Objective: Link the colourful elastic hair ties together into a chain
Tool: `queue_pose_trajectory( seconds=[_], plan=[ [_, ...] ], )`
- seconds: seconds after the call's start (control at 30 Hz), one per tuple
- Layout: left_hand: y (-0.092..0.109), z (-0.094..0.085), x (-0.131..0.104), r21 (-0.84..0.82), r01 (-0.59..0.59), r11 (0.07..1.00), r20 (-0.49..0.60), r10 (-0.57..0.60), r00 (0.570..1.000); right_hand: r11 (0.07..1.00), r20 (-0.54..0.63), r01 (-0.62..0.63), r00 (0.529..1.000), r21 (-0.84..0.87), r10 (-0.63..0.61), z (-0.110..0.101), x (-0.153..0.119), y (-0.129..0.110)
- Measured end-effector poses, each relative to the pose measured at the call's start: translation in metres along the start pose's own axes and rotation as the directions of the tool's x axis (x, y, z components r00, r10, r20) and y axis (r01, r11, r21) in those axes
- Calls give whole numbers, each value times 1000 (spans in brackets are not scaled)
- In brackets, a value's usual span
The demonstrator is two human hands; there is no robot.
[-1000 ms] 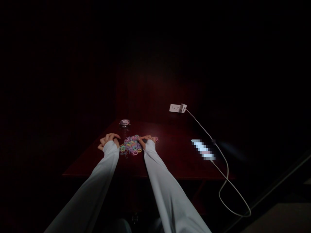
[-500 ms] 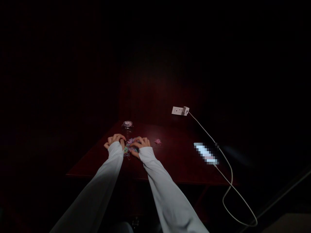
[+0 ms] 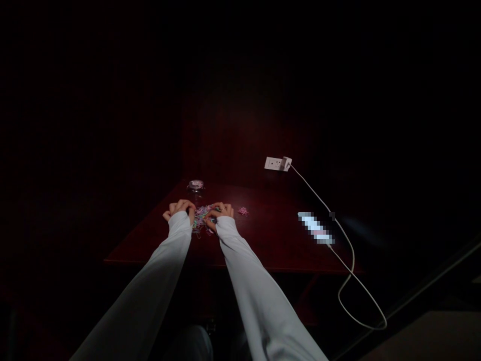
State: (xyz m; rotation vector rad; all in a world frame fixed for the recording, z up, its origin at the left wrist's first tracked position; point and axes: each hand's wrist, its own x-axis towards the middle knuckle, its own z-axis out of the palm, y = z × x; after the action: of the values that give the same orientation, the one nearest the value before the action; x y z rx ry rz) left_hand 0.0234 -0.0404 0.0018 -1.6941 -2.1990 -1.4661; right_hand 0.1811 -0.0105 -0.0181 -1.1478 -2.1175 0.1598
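Note:
A loose pile of small multicoloured elastic bands (image 3: 201, 214) lies on the dark red table between my two hands. My left hand (image 3: 182, 207) rests at the pile's left side, its fingers curved and its thumb apart along the edge of the bands. On the right side, my right hand (image 3: 221, 211) touches the pile with thumb and fingers spread, a ring on one finger. A smaller heap of pink bands (image 3: 243, 211) sits by itself to the right. Behind my left hand stands a clear jar (image 3: 196, 186) with a lid on.
A phone (image 3: 316, 228), blurred out, lies on the right of the table (image 3: 263, 245). Its white cable (image 3: 351, 250) loops past the table's right edge and runs up to a charger in the wall socket (image 3: 277, 164). The surroundings are very dark.
My right hand's fingers have shifted slightly over the bands, and more of the pile shows between the hands. The whole view has moved a little, so everything sits higher.

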Motion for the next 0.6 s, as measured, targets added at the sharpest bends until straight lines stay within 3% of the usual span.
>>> queue_pose_trajectory(
  seconds=[0.2, 0.3, 0.47, 0.6],
  plan=[
    [-9, 6, 5, -5, -24, 1000, 26, 24, 999, 971, -160, -206, 961, 123, 225, 6, 11, 8],
    [-12, 9, 6, -1, -38, 999, 39, 38, 999, 941, -159, -292, 935, 169, 318, 4, 12, 12],
    [-12, 10, 5, 15, -61, 998, 57, 60, 997, 915, -134, -345, 917, 208, 376, 3, 11, 16],
    [-16, 13, 6, 14, -62, 998, 87, 61, 994, 893, -253, -369, 866, 256, 431, 13, 15, 24]
  ],
)
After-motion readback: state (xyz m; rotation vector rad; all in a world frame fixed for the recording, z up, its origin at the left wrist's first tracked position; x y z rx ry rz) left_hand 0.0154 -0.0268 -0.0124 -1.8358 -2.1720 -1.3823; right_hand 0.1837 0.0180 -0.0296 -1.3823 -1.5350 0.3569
